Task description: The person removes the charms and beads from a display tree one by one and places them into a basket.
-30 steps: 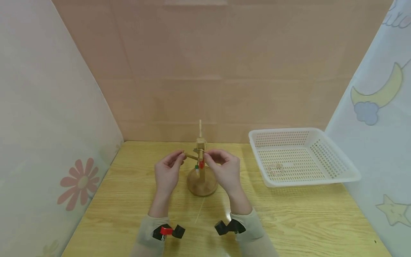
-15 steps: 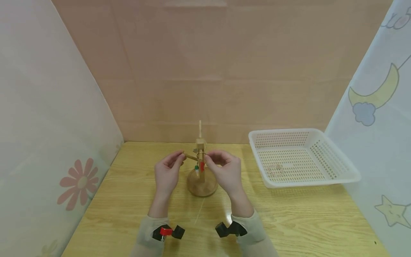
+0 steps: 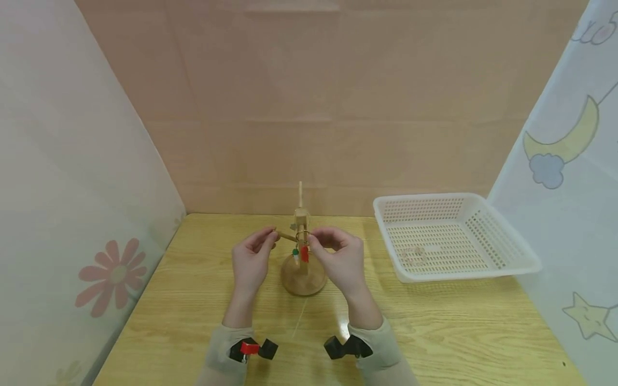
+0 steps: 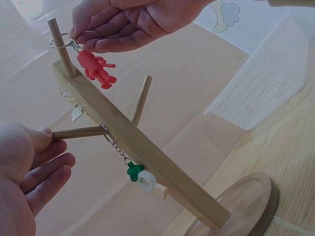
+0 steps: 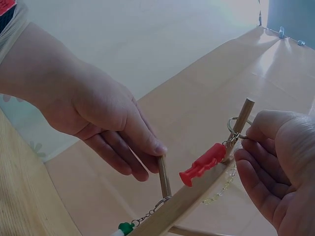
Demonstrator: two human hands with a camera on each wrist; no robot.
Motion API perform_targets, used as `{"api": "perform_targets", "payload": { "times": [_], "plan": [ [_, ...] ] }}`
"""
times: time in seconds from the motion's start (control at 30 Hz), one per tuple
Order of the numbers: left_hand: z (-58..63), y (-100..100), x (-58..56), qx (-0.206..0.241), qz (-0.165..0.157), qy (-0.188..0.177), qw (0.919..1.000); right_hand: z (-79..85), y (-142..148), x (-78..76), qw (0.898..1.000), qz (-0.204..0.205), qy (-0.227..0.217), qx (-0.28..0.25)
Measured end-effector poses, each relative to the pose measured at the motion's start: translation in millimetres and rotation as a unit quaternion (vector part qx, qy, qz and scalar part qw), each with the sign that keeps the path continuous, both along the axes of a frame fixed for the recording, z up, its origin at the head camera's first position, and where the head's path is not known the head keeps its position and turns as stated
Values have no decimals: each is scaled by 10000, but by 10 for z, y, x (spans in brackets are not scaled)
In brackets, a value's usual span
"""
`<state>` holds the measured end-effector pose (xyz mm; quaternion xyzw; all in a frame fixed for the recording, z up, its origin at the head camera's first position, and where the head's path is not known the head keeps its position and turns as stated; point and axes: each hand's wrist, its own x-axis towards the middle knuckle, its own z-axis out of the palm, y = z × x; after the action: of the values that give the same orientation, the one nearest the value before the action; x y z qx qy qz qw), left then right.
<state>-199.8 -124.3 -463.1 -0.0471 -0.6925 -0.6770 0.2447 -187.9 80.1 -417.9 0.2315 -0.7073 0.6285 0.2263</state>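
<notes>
A wooden stand [image 4: 118, 118] with a round base [image 3: 304, 281] and several pegs stands between both hands. My left hand [image 3: 251, 257] pinches the tip of its left peg [image 4: 78, 132] with thumb and forefinger, the other fingers loose. From that peg hangs a keychain with a green and white figure [image 4: 140, 177]. My right hand [image 3: 340, 260] pinches the metal ring of a red figure keychain [image 4: 96, 68]. This ring encircles the near peg [image 5: 242, 118], and the red figure dangles under it. Behind the upright, a pale beaded strand [image 5: 220, 191] drapes down.
To the right sits a white perforated basket [image 3: 458, 276] with a small beaded bracelet [image 3: 414, 255] inside. Patterned sheets enclose the wooden table [image 3: 188, 316] on the left and right, and a plain sheet [image 3: 309, 107] covers the back.
The right hand has shifted slightly right and down, bringing the ring and red figure a little lower along the near peg. The left hand has stayed at its peg.
</notes>
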Motion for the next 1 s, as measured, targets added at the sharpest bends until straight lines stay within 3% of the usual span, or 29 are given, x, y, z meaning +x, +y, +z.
{"api": "perform_targets", "payload": {
  "times": [1.0],
  "plan": [
    [23, -8, 24, -122, -31, 57, 9999, 64, 30, 84, 9992, 64, 323, -245]
  ]
}}
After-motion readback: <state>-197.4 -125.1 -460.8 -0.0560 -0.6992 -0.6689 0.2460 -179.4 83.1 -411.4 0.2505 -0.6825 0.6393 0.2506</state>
